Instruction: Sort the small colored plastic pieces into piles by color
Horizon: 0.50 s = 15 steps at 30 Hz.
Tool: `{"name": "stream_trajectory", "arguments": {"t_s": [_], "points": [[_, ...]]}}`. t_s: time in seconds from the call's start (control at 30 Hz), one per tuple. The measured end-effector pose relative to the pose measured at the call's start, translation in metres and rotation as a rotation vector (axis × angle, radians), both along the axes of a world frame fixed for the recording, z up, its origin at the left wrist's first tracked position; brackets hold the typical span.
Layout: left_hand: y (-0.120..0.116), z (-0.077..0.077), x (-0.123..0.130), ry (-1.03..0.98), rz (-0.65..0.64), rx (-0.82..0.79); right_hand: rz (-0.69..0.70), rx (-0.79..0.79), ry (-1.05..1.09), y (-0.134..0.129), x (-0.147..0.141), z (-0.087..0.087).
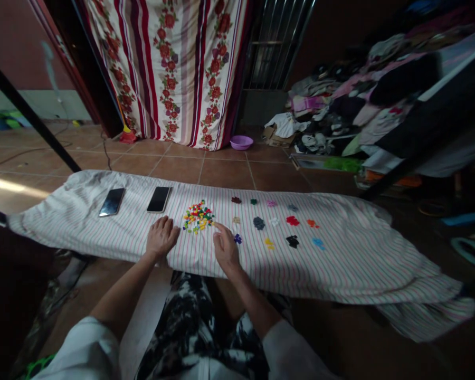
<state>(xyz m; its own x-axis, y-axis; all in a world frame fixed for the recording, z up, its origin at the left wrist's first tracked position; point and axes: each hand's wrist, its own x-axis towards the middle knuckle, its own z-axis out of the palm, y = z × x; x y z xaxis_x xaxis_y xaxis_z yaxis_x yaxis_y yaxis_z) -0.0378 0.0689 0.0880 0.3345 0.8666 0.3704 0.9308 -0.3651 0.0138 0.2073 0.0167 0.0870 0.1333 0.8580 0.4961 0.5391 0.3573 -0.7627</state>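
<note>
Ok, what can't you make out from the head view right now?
All in the head view:
- Right hand: too small to tell whether it pinches a piece.
- Mixed pile: pieces too small to count.
- Beneath the left hand: hidden by the hand itself.
- Clothes heap: dim, cut off by the right edge.
</note>
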Motion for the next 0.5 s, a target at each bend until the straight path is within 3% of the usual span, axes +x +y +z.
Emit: {"name": "stream_trajectory", "arguments": {"t_s": [0.13, 0.3, 0.4, 0.5], "points": [[-0.005, -0.005, 0.005, 0.003, 0.091, -0.159, -0.135, 0.112, -0.068, -0.043, 0.053, -0.008], [-0.010, -0.023, 0.023, 0.003, 0.196, -0.241, -0.394, 0.146, -0.188, -0.086, 0.120, -0.037], [-0.008, -0.029, 0.032, -0.023, 0.190, -0.199, -0.550, 0.196, -0.294, -0.096, 0.156, -0.049], [-0.001, -0.029, 0.040, -0.044, 0.148, -0.179, -0.768, 0.163, -0.370, -0.090, 0.202, -0.050]]}}
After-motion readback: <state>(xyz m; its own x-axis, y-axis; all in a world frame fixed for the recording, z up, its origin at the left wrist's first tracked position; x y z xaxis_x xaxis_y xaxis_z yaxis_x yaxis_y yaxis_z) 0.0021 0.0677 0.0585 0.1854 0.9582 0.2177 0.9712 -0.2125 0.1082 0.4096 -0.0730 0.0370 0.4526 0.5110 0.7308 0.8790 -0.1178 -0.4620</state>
